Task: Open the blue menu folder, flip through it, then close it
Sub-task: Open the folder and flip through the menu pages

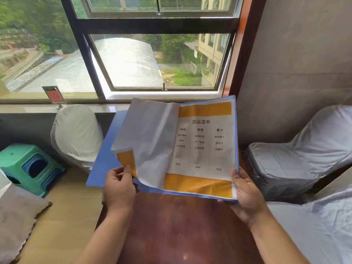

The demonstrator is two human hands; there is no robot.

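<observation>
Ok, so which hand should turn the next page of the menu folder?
Left. The left hand already pinches the lifted page at its lower edge, mid-turn, while the right hand supports the blue menu folder at its right corner.

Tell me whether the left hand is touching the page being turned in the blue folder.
Touching. The head view shows the left hand pinching the lower edge of the turning page, thumb lying on the sheet.

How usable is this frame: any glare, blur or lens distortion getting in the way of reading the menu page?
Head view: daylight from the window lights the blue menu folder evenly; wide-angle bending bows the window frame; the menu page heading and prices are legible, smaller print soft; the lifted sleeve is hazy; table shows a faint sheen.
</observation>
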